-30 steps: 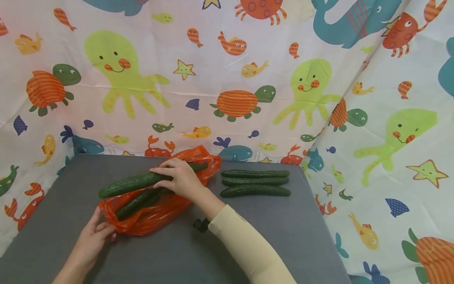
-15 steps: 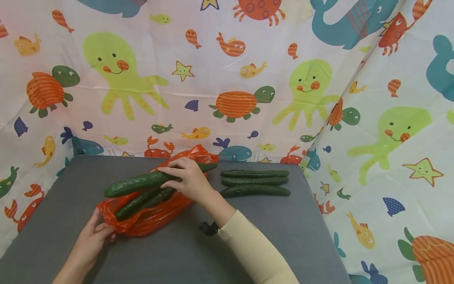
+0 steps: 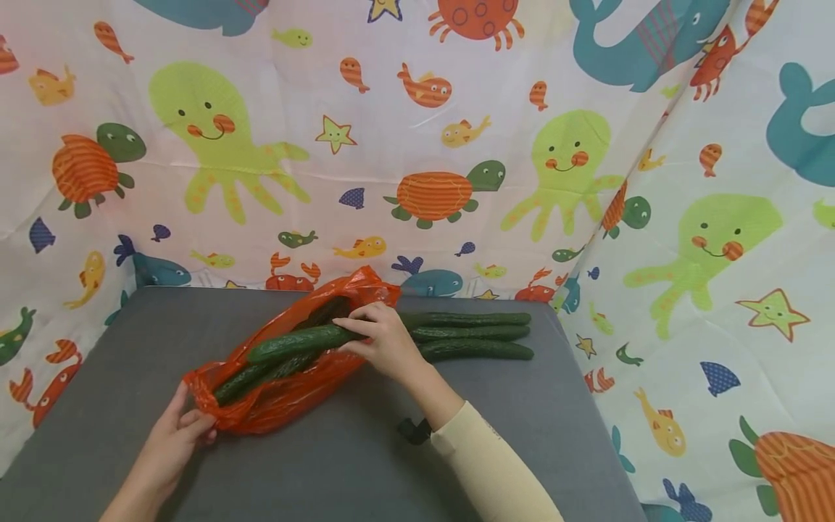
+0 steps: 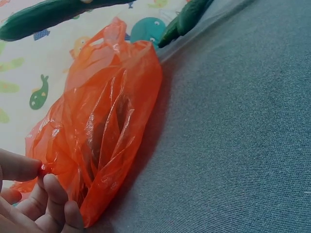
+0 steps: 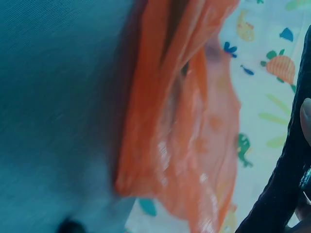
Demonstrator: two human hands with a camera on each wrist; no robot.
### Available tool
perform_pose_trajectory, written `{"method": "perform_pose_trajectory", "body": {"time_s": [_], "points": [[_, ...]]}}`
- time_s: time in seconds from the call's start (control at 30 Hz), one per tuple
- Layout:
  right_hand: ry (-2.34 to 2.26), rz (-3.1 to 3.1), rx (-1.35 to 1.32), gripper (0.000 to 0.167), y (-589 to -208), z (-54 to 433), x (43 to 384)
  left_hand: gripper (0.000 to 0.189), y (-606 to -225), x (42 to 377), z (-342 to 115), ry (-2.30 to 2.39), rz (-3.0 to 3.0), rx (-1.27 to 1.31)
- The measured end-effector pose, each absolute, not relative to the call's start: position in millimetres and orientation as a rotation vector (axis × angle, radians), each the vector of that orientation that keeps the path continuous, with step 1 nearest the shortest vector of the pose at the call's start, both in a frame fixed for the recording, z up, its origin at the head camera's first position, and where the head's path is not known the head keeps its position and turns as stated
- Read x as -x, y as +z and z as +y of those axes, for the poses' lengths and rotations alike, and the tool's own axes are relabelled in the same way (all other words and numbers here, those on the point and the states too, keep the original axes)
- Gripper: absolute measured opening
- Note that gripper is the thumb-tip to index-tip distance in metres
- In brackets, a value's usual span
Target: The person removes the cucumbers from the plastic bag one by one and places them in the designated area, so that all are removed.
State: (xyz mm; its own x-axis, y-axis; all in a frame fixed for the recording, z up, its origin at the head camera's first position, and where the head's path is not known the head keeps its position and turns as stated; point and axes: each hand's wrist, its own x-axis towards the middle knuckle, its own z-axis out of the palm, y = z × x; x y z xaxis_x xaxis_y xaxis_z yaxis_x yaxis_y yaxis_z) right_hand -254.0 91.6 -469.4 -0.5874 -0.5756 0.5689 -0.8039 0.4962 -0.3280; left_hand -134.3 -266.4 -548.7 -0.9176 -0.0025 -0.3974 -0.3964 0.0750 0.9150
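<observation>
An orange plastic bag [image 3: 280, 408] lies on the table with its mouth open, several dark green cucumbers [image 3: 243, 383] inside. At its near left corner my left hand [image 3: 175, 437] pinches the bag's edge between thumb and fingers, as the left wrist view also shows. Above the bag my right hand [image 3: 383, 339] grips one cucumber [image 3: 296, 342] around its middle and holds it raised; its far end is hidden behind the hand. In the right wrist view that held cucumber [image 5: 279, 194] runs down the right edge, with fingertips on it.
Three cucumbers [image 3: 479, 350] lie in a row on the right part of the grey table [image 3: 313, 478]. Behind and at the sides hangs a white curtain [image 3: 391, 138] printed with sea animals, meeting the table's back edge.
My right hand has moved to the right with the cucumber, which now covers the left ends of the row. My left hand has stayed at the bag's corner.
</observation>
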Motion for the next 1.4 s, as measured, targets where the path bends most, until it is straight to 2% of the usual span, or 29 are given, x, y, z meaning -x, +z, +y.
{"method": "perform_pose_trajectory", "body": {"time_s": [0.47,1.4], "points": [[0.797,-2.464,-0.968,0.046,-505,155,246,0.097,-555,133,-264,1.865,2.088,0.436],[0.648,-2.578,-0.762,0.047,-554,264,223,0.1,-562,125,-264,1.97,2.059,0.422]]}}
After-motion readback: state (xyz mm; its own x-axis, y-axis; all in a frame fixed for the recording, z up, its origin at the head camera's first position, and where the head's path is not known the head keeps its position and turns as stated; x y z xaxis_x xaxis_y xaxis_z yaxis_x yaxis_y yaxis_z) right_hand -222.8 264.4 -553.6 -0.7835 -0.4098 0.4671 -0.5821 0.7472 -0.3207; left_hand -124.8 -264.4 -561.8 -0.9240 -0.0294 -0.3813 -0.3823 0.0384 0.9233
